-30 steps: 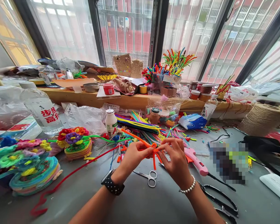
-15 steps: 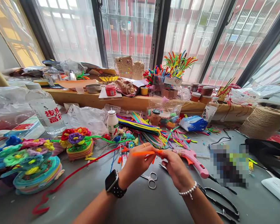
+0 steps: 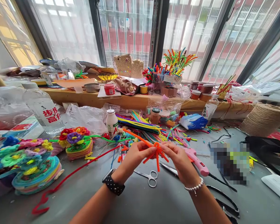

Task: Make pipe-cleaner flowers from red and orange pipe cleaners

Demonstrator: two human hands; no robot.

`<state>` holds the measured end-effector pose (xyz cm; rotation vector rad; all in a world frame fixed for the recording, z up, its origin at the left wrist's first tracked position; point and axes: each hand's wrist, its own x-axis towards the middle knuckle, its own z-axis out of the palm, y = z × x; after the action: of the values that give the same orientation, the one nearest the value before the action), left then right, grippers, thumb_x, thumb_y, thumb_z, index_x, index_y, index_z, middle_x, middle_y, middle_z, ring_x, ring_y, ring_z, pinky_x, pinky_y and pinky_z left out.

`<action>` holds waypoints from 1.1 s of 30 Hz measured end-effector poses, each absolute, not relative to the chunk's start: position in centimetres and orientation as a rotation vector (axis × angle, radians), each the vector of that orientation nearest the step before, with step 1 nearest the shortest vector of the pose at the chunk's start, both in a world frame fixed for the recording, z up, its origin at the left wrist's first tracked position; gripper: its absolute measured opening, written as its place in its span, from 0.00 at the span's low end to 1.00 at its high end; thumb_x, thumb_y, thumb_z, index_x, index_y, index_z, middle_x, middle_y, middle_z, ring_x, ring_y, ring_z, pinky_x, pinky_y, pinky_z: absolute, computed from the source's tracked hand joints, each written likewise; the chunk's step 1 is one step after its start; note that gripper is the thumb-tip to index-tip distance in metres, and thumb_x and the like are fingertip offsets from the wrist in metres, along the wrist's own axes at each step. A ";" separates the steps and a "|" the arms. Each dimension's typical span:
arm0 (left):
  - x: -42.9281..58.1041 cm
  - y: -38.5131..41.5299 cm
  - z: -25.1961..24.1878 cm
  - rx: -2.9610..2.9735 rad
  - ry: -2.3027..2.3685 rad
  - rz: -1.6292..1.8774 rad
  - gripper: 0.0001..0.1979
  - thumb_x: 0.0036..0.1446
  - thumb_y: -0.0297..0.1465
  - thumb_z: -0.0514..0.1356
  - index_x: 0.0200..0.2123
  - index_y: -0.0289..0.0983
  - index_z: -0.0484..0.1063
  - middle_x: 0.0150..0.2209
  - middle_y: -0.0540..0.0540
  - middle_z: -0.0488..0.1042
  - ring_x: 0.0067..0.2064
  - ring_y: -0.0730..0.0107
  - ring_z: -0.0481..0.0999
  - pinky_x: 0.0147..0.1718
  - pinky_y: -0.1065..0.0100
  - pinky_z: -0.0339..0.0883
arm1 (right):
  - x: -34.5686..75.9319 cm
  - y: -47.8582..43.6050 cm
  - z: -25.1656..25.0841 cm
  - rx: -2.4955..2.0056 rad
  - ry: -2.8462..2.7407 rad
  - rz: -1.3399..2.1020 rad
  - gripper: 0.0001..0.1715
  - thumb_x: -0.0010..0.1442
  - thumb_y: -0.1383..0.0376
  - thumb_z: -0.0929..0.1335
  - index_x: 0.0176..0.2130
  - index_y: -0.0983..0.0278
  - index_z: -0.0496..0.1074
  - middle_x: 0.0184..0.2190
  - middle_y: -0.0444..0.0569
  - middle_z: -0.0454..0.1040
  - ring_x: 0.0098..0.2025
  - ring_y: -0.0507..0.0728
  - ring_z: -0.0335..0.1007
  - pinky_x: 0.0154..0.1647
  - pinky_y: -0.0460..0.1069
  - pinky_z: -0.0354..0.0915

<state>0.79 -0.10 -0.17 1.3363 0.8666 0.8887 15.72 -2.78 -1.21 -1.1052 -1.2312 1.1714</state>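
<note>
Over the middle of the grey table, my left hand [image 3: 140,153] and my right hand [image 3: 174,155] pinch a bundle of orange pipe cleaners [image 3: 157,152] from both sides. A small curl sits at its centre, several ends hang down, and one long piece points up to the left. On the table below lie small silver scissors [image 3: 151,179]. Large scissors with black handles [image 3: 226,199] rest partly behind my right wrist. A pink glue gun [image 3: 198,163] lies just beyond my right hand.
Loose coloured pipe cleaners [image 3: 142,124] and a white bottle [image 3: 111,123] stand behind my hands. Fuzzy flower pieces [image 3: 35,168] and a red pipe cleaner [image 3: 67,177] are on the left. A twine spool [image 3: 266,119] sits at the right, and a crowded wooden ledge [image 3: 130,101] runs behind.
The orange bundle has turned, so its curled centre and hanging ends now show. My hands have rotated and lie slightly farther apart, with my right hand moved a little right.
</note>
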 end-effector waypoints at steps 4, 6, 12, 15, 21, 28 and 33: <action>0.7 -0.1 -0.3 1.317 0.819 0.862 0.09 0.43 0.35 0.60 0.25 0.33 0.72 0.23 0.49 0.71 0.27 0.73 0.69 0.28 0.72 0.62 | 15.6 -2.9 -1.2 -0.963 -1.179 1.372 0.11 0.50 0.59 0.66 0.27 0.65 0.73 0.33 0.48 0.69 0.41 0.56 0.61 0.46 0.52 0.54; 0.6 0.0 -0.3 1.308 0.831 0.831 0.11 0.42 0.36 0.60 0.25 0.33 0.72 0.23 0.48 0.71 0.27 0.72 0.69 0.29 0.71 0.62 | 15.5 -2.9 -1.3 -0.899 -1.123 1.468 0.10 0.49 0.60 0.66 0.27 0.65 0.74 0.32 0.48 0.69 0.40 0.55 0.61 0.46 0.51 0.55; 0.3 0.5 -0.4 1.362 0.876 0.775 0.13 0.41 0.37 0.60 0.28 0.33 0.72 0.27 0.46 0.73 0.31 0.68 0.71 0.32 0.70 0.63 | 15.5 -2.7 -1.5 -0.929 -1.050 1.483 0.09 0.47 0.60 0.68 0.26 0.64 0.73 0.32 0.46 0.69 0.40 0.54 0.63 0.46 0.50 0.55; 0.2 0.6 -0.5 1.468 0.896 0.718 0.13 0.41 0.37 0.61 0.28 0.33 0.73 0.26 0.47 0.73 0.29 0.69 0.70 0.28 0.72 0.62 | 15.6 -2.6 -1.5 -1.022 -1.137 1.349 0.10 0.47 0.60 0.68 0.25 0.65 0.73 0.32 0.47 0.70 0.42 0.55 0.61 0.46 0.51 0.55; 0.2 0.5 -0.7 1.502 0.879 0.766 0.08 0.40 0.34 0.61 0.22 0.35 0.71 0.24 0.49 0.72 0.29 0.69 0.70 0.30 0.72 0.61 | 15.5 -2.9 -1.0 -0.983 -1.164 1.390 0.09 0.49 0.62 0.66 0.25 0.65 0.72 0.35 0.48 0.69 0.42 0.56 0.62 0.47 0.51 0.55; 0.0 0.1 -0.1 1.414 0.809 0.691 0.06 0.40 0.32 0.62 0.22 0.35 0.71 0.22 0.50 0.71 0.28 0.72 0.69 0.29 0.73 0.60 | 15.4 -3.1 -0.9 -0.804 -1.059 1.640 0.06 0.50 0.64 0.66 0.25 0.62 0.73 0.32 0.46 0.70 0.36 0.53 0.64 0.42 0.49 0.58; -0.1 -0.1 0.2 1.332 0.762 0.667 0.07 0.40 0.32 0.62 0.20 0.34 0.69 0.21 0.51 0.70 0.27 0.72 0.69 0.29 0.72 0.61 | 15.1 -3.2 -0.8 -0.718 -1.140 1.663 0.08 0.51 0.63 0.65 0.26 0.63 0.72 0.31 0.46 0.69 0.35 0.53 0.65 0.40 0.49 0.59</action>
<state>-0.10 -0.11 0.18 1.3321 0.7620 0.6670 15.13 -3.20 -0.82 -0.7176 -1.1402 1.6631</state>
